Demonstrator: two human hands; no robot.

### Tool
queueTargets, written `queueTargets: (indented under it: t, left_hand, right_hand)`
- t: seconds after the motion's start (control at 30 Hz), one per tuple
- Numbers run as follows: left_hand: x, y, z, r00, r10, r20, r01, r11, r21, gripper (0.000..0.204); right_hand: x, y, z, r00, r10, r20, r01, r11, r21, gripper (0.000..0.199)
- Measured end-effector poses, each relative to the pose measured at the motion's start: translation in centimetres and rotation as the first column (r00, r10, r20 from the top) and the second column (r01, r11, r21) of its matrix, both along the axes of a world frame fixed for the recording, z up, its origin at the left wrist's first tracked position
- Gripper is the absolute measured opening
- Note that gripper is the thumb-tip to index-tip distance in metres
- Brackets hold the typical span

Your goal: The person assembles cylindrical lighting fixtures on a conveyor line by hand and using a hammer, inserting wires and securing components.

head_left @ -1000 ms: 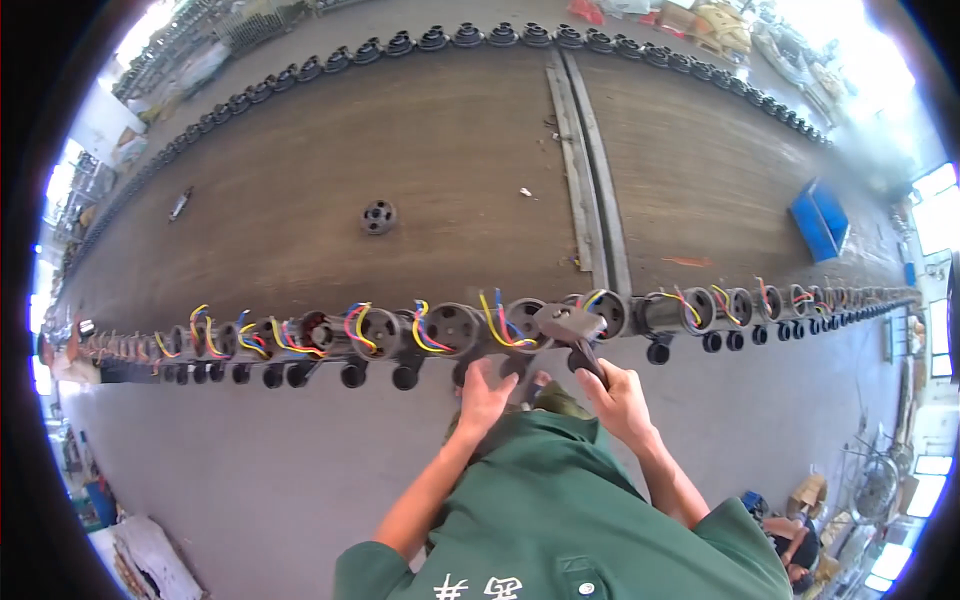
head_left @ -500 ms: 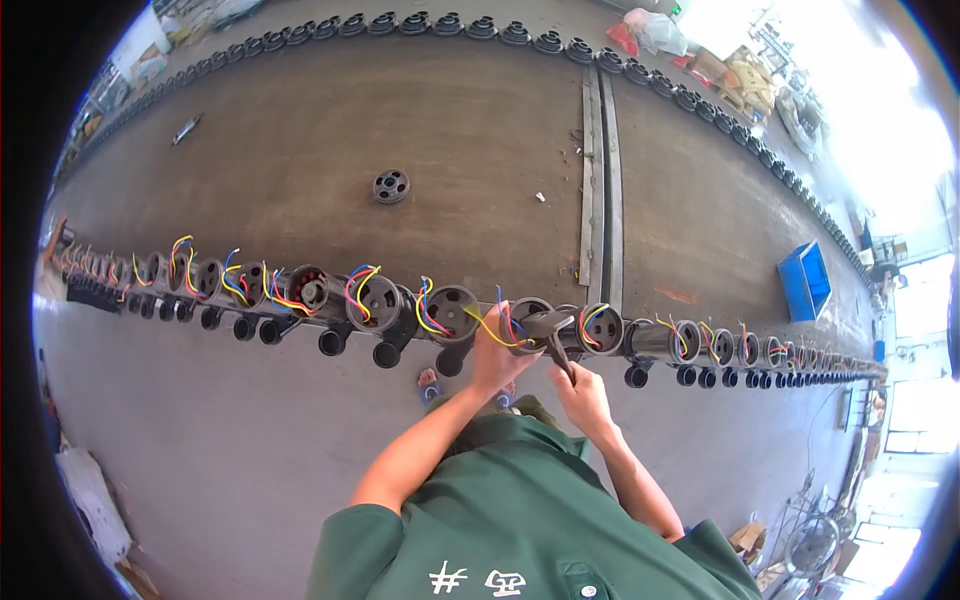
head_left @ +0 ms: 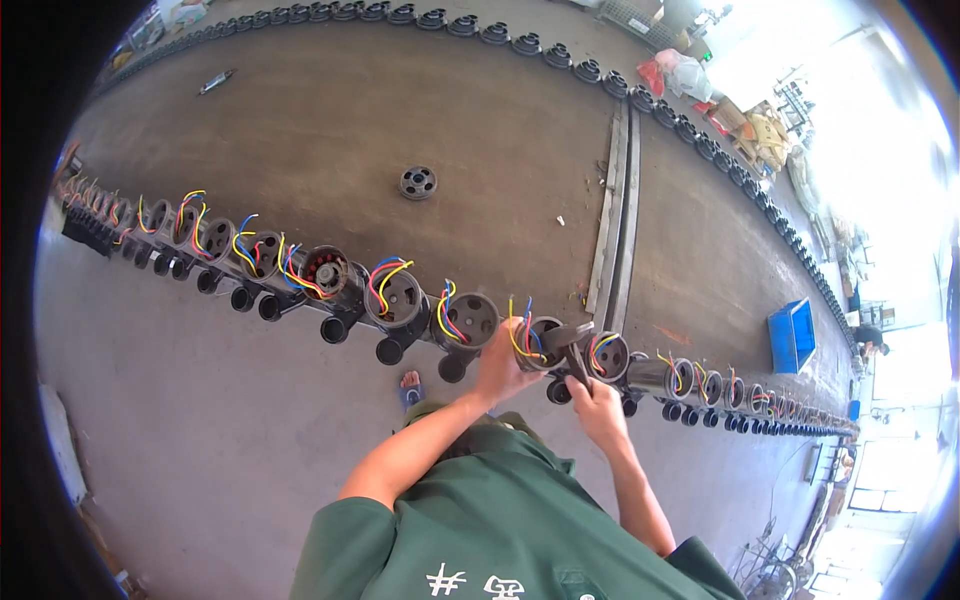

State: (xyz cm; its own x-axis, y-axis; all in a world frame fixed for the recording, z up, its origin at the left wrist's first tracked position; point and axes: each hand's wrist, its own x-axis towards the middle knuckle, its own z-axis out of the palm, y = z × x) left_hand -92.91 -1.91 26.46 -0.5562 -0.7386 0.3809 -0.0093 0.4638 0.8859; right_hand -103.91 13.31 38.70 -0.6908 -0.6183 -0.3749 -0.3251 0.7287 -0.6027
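My left hand (head_left: pixel 500 368) is wrapped round the near left side of a black motor housing (head_left: pixel 541 324) with yellow, red and blue wires rising from its open end. My right hand (head_left: pixel 600 408) is closed on the handle of a hammer (head_left: pixel 570 338). The hammer's head lies over the right part of that housing's opening, covering some of its inside; whether it touches cannot be made out. Close on the right stands another wired housing (head_left: pixel 609 357). To the left of my left hand is a wider one (head_left: pixel 468 322) with holes in its end plate.
A long row of wired housings runs along the near edge of the brown table (head_left: pixel 330 130). Round black parts (head_left: pixel 495 33) line its far edge. On the table lie a loose disc (head_left: pixel 418 182), a small tool (head_left: pixel 215 81), a metal seam strip (head_left: pixel 614 220) and a blue bin (head_left: pixel 793 338).
The whole view has turned, so the row now slopes down to the right. My hands keep their hold on the housing and hammer; the hammer head sits slightly further right over the opening.
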Motion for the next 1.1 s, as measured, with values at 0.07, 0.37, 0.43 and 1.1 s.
queueTargets:
  t: [0.07,0.37,0.43,1.1]
  left_hand:
    - [0.5,-0.2,-0.1,1.000,0.020,0.020,-0.019,1.000,-0.017,0.081]
    - [-0.1,0.3,-0.1,1.000,-0.020,0.009,0.019,0.998,0.061,0.083]
    - [-0.1,-0.8,0.1,1.000,0.019,0.000,-0.019,0.999,0.041,0.082]
    - [0.0,0.3,-1.4,0.998,-0.019,0.053,0.014,0.995,0.097,0.090]
  right_hand:
    - [-0.3,-0.8,3.1,0.993,-0.015,0.119,0.016,1.000,-0.003,0.047]
    - [0.7,0.4,-2.6,0.996,-0.065,0.065,0.067,0.998,-0.016,0.042]
    - [-0.3,-0.9,0.9,0.995,0.017,0.100,-0.020,0.999,0.030,0.051]
    - [1.8,0.5,1.1,0.942,-0.101,0.320,0.203,0.931,-0.304,0.045]
